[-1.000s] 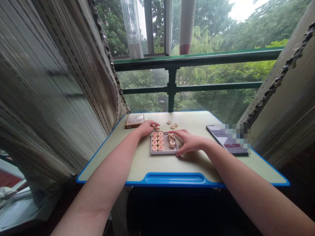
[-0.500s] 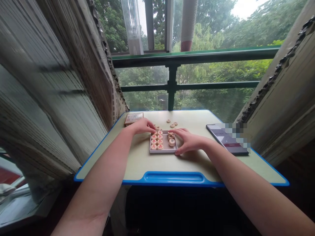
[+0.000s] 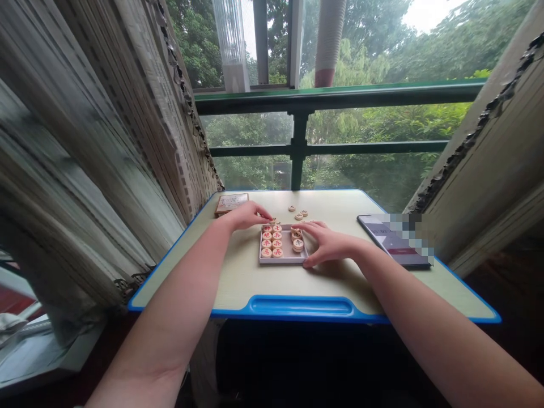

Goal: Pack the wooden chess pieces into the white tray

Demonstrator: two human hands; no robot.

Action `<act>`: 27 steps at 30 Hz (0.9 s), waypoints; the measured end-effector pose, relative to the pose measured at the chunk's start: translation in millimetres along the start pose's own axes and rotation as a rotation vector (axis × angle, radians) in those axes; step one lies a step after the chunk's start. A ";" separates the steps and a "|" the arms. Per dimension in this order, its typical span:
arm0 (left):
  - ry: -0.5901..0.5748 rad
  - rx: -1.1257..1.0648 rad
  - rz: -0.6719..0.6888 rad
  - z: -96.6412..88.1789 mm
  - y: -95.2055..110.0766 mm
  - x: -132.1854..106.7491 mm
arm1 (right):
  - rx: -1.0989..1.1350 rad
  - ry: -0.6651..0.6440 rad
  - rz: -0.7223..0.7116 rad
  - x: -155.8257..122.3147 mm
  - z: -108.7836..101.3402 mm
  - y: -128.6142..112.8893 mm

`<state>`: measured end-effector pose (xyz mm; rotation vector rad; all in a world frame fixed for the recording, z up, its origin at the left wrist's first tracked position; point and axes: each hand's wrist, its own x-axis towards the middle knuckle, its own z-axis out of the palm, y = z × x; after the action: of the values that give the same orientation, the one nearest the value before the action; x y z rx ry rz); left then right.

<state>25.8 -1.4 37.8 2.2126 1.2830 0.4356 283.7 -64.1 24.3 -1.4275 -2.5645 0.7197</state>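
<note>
My left hand (image 3: 250,215) reaches past the far left corner of a shallow white box (image 3: 287,262). Its thumb and fingertips are closed together at a loose Chinese chess piece, which they mostly cover. Another loose piece (image 3: 274,220) lies just right of those fingertips. My right hand (image 3: 325,242) grips the box's right side, thumb at the near corner and fingers reaching over the far right part. Red-marked chess pieces (image 3: 277,244) fill two columns on the box's left. Black-marked pieces (image 3: 298,243) sit at its right, partly hidden by my right fingers.
Several loose pieces (image 3: 298,216) lie behind the box. A flat wooden case (image 3: 230,204) sits at the table's back left. At the right lies a dark tablet-like device (image 3: 395,249), partly pixelated. The table (image 3: 191,283) has a blue edge with a pen groove (image 3: 301,306); curtains (image 3: 178,113) hang beside it.
My left hand has moved slightly away from the box's far left corner piece to the loose pieces behind it. That corner piece now shows its red character. My right hand stays put.
</note>
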 end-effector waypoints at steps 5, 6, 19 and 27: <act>0.164 0.024 0.034 8.5 -1.1 6.9 | -0.003 0.005 -0.017 0.6 0.7 1.6; 0.212 0.039 0.041 11.1 -3.3 9.3 | -0.008 0.006 -0.024 0.8 0.8 2.0; 0.071 -0.015 0.040 26.1 -24.6 20.0 | -0.052 0.027 -0.034 -2.7 -0.6 -5.2; 0.120 0.047 0.032 23.9 -28.9 20.7 | -0.053 0.002 -0.031 -2.6 -0.2 -3.8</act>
<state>28.4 21.3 1.6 2.2789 1.3339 0.5630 282.3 -67.9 26.6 -1.3999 -2.6167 0.6512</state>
